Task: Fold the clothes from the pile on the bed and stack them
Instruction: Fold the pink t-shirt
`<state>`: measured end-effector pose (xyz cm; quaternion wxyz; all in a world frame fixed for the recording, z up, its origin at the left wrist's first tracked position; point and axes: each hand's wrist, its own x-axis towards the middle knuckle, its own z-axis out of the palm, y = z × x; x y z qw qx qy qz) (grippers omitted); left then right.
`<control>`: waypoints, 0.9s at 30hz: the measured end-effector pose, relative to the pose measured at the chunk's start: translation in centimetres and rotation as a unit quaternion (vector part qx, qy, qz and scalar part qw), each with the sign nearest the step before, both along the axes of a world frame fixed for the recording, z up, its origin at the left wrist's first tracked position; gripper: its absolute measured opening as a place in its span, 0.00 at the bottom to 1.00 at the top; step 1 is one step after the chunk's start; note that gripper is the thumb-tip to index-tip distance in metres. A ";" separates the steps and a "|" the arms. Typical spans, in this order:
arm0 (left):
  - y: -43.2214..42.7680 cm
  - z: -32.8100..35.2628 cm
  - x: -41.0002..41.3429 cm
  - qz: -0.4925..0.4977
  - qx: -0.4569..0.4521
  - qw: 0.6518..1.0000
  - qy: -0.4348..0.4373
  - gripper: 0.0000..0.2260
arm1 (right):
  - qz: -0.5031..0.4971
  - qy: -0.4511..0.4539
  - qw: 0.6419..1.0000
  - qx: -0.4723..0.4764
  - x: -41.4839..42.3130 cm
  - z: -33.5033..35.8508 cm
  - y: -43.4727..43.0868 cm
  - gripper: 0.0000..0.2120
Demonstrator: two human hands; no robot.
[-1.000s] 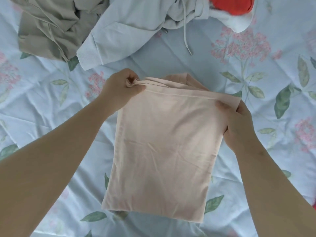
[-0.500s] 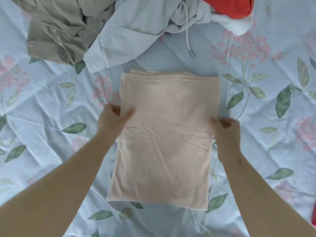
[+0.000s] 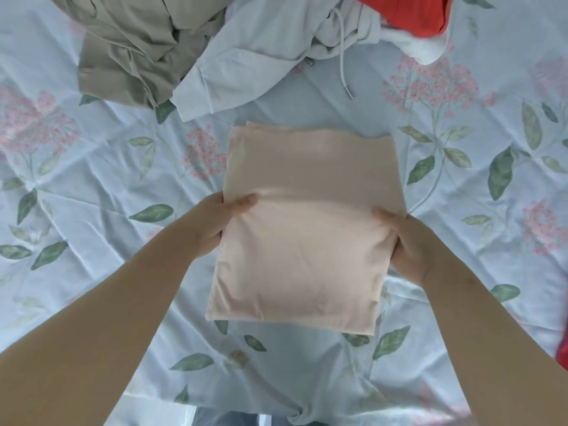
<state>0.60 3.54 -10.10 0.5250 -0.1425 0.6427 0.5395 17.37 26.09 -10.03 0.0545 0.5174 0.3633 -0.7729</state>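
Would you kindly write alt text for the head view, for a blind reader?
The left hand and right hand grip opposite sides of a folded peach garment over a floral bedsheet. Beyond it lie unfolded clothes: a khaki garment, a pale hoodie and a red garment.

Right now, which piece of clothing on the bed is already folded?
The peach garment, a flat rectangle gripped by the left hand and right hand; the khaki garment, grey hoodie and red garment lie crumpled.
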 end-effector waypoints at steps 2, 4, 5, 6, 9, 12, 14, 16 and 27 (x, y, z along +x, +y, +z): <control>-0.3 2.0 -0.5 0.006 0.045 0.999 0.025 0.17 | 0.014 0.036 0.999 0.013 0.1 2.1 0.5 0.13; -0.3 4.3 -1.1 0.007 0.082 0.994 0.077 0.16 | 0.020 0.074 0.996 0.042 -0.2 4.6 1.0 0.14; -0.2 5.5 -1.3 0.010 0.103 0.989 0.106 0.14 | 0.020 0.097 0.993 0.061 -0.5 5.9 1.2 0.12; 0.0 6.7 -1.6 0.017 0.124 0.983 0.134 0.12 | 0.016 0.122 0.989 0.078 -0.8 7.1 1.4 0.11; -0.3 9.5 -2.0 0.023 0.176 0.959 0.220 0.08 | 0.007 0.195 0.972 0.132 -1.1 10.1 1.9 0.13; -1.7 10.3 -1.2 0.010 0.175 0.950 0.258 0.12 | 0.033 0.217 0.961 0.170 0.1 10.9 2.1 0.13; -2.9 9.1 0.3 0.000 0.135 0.963 0.234 0.12 | 0.070 0.167 0.968 0.172 1.8 9.6 1.6 0.12; -4.2 6.8 2.4 -0.032 0.046 0.979 0.196 0.14 | 0.119 0.073 0.975 0.171 4.1 6.8 0.1 0.11; -6.6 -1.5 8.8 -0.077 -0.212 0.956 0.187 0.15 | 0.136 -0.160 0.972 0.107 9.4 -1.4 -7.4 0.09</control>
